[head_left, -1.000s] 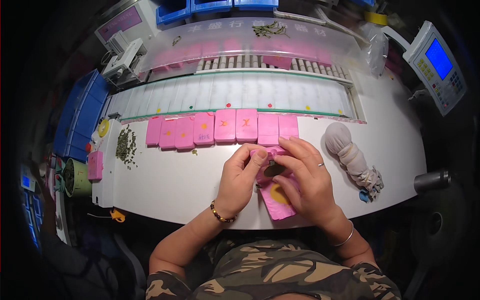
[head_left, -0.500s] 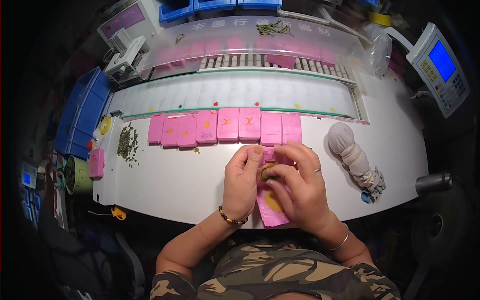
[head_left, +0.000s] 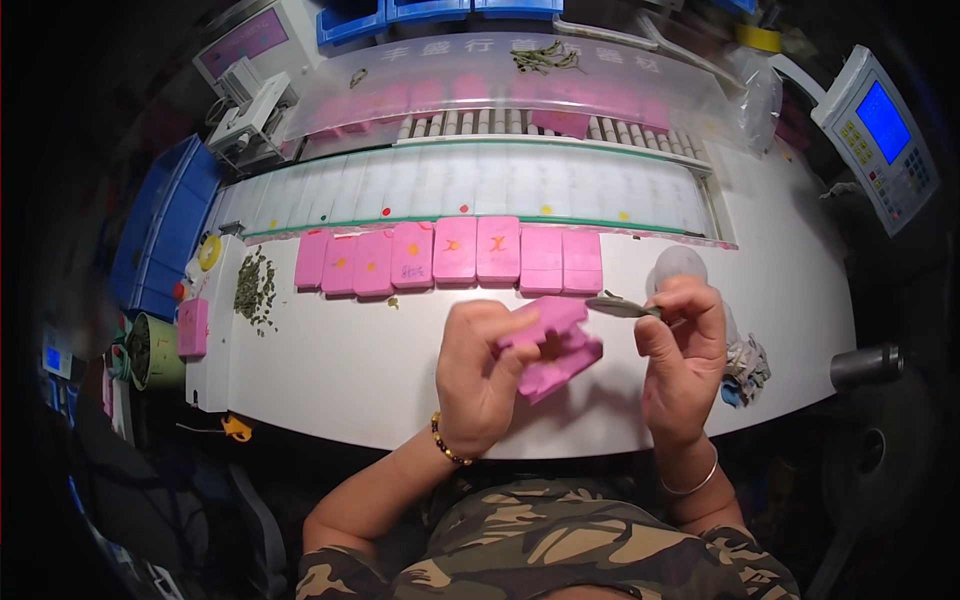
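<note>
My left hand (head_left: 478, 370) is closed on a pink rubber mold (head_left: 545, 325), which is bent so that its halves gape at the right side. The mold is held above the white table, its inside partly in shadow. To its right, my right hand (head_left: 682, 350) pinches a thin, dark green, flat piece, probably wax (head_left: 618, 306), between thumb and fingers. The piece points left toward the mold's upper edge, apart from the gaping halves. Beyond my hands stands a row of pink rubber molds (head_left: 455, 250), some with orange or yellow marks.
A white belt (head_left: 420, 185) with coloured dots runs behind the molds. Green scraps (head_left: 257, 290) lie at the left. A white cloth bundle (head_left: 682, 264) is partly behind my right hand. A keypad panel (head_left: 885, 140) stands far right, a blue bin (head_left: 165, 225) far left.
My right hand has moved right, away from the mold, with the green piece now in its fingers. The left hand has tilted the mold upward. The belt's dots have shifted left.
</note>
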